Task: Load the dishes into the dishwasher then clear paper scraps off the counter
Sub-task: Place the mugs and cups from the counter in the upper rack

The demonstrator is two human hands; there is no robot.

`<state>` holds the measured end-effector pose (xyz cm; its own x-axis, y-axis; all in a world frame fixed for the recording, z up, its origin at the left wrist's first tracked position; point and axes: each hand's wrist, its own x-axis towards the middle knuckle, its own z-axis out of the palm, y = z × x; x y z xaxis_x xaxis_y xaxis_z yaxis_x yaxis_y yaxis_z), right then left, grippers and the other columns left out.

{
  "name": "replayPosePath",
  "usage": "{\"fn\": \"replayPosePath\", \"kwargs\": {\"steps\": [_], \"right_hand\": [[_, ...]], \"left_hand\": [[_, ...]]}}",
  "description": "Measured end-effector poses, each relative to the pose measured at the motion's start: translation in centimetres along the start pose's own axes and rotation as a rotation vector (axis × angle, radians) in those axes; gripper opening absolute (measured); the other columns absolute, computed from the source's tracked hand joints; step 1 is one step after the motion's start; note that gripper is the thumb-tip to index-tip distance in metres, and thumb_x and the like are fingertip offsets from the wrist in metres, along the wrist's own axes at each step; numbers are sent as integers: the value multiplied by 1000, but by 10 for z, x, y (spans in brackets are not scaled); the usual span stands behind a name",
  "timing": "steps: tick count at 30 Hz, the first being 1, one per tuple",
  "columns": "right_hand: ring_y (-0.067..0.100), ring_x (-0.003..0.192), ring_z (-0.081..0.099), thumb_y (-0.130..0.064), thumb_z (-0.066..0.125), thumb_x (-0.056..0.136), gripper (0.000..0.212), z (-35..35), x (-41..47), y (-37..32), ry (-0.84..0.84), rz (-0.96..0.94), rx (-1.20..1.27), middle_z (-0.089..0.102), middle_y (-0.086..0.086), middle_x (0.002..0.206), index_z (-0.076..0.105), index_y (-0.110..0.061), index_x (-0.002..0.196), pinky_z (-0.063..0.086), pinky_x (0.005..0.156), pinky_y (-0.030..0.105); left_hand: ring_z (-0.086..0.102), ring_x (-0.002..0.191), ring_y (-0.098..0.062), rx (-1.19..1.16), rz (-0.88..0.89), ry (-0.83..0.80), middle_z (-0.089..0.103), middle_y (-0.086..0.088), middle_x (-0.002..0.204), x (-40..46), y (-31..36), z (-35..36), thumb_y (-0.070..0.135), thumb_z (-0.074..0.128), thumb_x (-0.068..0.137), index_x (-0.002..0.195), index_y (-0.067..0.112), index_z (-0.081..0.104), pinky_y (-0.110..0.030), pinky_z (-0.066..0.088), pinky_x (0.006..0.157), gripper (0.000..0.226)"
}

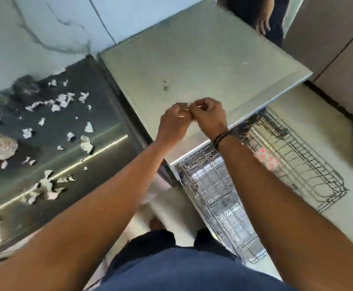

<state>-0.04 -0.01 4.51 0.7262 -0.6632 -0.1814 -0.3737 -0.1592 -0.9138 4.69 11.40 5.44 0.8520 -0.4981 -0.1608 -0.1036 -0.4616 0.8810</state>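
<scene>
While the dark, glossy steel desk (pixel 51 131) on the left is lying strewn with torn white paper scraps (pixel 64 101), the person is standing over the flat grey metal top of the dishwasher (pixel 203 66) with both arms stretched forward. Below that top, the grey wire dishwasher rack (pixel 293 164) is sitting pulled out to the right, with something pink-patterned in it, too blurred to name; a second wire rack (pixel 217 198) is showing deeper in the opening.

Both hands are meeting above the front edge of the grey top. The left hand (pixel 174 122) is curling its fingers (pixel 181 113) inward, the right hand (pixel 208 116), with dark bands at the wrist, is doing the same, and the fingertips are touching. Something small and pale is showing between them, possibly a scrap being pinched, but I cannot tell for sure.

Judging by this, the dish-loading looks finished or nearly so, and the paper-clearing step is getting under way. The scraps are still well apart from the hands, so the next move is calling for a turn left and a sweeping or gathering of that litter.
</scene>
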Motion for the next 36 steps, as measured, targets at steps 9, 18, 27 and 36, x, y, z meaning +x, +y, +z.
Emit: {"fn": "replayPosePath", "kwargs": {"steps": [9, 18, 27, 36], "right_hand": [[14, 91, 62, -35, 71, 88, 31, 168, -52, -103, -343, -260, -162, 67, -2, 96, 69, -15, 111, 44, 79, 22], [14, 88, 63, -40, 70, 89, 36, 328, -103, -160, -599, -386, -279, 65, 0, 97, 64, -17, 116, 46, 72, 22], [19, 105, 59, -40, 68, 90, 50, 404, -128, -173, -735, -428, -376, 61, 3, 113, 55, -16, 132, 50, 92, 34], [20, 115, 58, -39, 67, 91, 49, 452, -112, -190, -819, -449, -415, 62, 6, 127, 57, -13, 131, 47, 99, 34]], "left_hand": [[71, 96, -22, -83, -112, 390, 75, -1, 99, -41, -78, -186, 39, 66, 90, 104, 25, 74, -39, 56, 85, 21], [68, 96, -21, -211, -304, 739, 71, -6, 103, -94, -177, -333, 26, 71, 92, 113, 15, 67, -42, 55, 93, 25], [63, 99, -16, -286, -435, 905, 65, 3, 101, -121, -226, -398, 27, 68, 93, 120, 18, 61, -32, 49, 89, 30], [64, 103, -17, -417, -506, 996, 70, 0, 112, -102, -245, -417, 36, 65, 92, 124, 12, 67, -26, 44, 80, 40]]}}
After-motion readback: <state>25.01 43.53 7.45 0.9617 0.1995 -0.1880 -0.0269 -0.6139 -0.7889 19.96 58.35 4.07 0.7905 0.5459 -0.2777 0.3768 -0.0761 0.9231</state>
